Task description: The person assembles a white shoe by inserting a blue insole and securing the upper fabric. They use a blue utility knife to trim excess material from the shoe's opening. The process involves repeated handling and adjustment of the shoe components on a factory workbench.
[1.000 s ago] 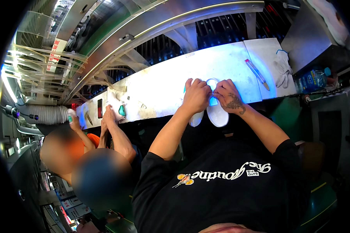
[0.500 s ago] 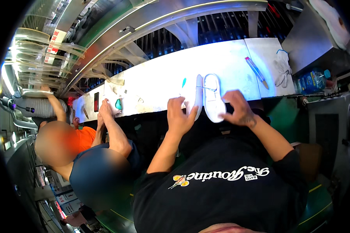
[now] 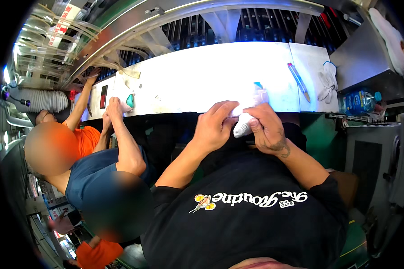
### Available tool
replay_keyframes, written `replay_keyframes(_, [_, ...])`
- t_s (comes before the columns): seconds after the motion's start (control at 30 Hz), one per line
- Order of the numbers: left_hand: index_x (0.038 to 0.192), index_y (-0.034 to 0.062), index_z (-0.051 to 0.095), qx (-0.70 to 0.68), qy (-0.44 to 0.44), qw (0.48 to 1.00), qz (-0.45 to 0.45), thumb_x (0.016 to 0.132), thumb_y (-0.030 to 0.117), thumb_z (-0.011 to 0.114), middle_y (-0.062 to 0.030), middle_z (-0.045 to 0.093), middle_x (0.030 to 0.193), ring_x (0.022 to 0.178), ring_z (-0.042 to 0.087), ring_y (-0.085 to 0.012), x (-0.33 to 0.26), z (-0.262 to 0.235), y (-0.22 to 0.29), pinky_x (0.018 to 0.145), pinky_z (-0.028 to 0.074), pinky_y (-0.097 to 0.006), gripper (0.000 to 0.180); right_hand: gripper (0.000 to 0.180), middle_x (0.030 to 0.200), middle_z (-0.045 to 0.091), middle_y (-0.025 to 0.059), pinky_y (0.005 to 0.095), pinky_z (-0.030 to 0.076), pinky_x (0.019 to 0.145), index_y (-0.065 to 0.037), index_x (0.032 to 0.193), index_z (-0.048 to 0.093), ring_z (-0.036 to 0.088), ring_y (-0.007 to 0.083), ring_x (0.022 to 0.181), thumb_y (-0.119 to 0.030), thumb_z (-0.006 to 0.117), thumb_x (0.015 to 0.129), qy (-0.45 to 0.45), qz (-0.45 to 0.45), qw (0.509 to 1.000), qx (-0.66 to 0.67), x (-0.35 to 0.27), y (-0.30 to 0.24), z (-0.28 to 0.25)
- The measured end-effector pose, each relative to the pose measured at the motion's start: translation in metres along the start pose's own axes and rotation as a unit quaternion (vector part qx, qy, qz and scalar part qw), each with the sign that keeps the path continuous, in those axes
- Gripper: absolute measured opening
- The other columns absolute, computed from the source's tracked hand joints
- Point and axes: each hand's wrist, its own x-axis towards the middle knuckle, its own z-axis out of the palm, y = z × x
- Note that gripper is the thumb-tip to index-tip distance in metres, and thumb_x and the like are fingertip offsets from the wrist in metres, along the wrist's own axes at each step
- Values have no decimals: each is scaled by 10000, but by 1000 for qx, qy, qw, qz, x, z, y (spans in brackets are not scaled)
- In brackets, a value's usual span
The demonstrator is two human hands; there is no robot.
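**Two-handed hold on a white shoe at the bench edge**

Both hands closed round one white shoe (image 3: 246, 122), held at the near edge of the white bench (image 3: 202, 76), just over the lap. Left hand (image 3: 213, 127) curled, fingers pinching the upper part from the left. Right hand (image 3: 267, 130) wrapped over the right side, thumb pressing near the toe end. Best done, by the look of it, with an even grip on either side, wrists kept steady, shoe kept close to the bench edge so nothing slips down into the lap. Whether a second shoe hides behind the hands: cannot tell.

Counted: one shoe in hand; one blue-and-red pen-like tool (image 3: 298, 81) on the bench to the right; one pale glove (image 3: 328, 80) just beside it; one plastic water bottle (image 3: 359, 101) further right; two co-workers' arms at the far left of the bench.
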Motion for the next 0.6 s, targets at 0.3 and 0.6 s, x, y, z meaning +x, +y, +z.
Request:
replay_keyframes(0.3, [1392, 0, 604, -353, -91, 921, -135, 1073, 33, 637, -178, 598, 1537, 1143, 662, -132, 10, 31, 19, 929, 558, -281, 322, 180, 990, 590, 95, 300, 477, 760, 1, 1156, 627, 551, 169, 836, -156, 681, 1086, 106, 113, 983, 94, -42, 7, -4])
replay_keyframes(0.6, [1102, 21, 484, -274, -84, 955, 78, 1082, 179, 654, -387, 550, 1526, 1178, 671, -258, 2, 64, 23, 950, 545, -348, 233, 157, 1004, 608, 109, 307, 466, 731, 6, 1107, 628, 543, 173, 821, -142, 671, 1079, 135, 88, 987, -7, -50, -5, -37])
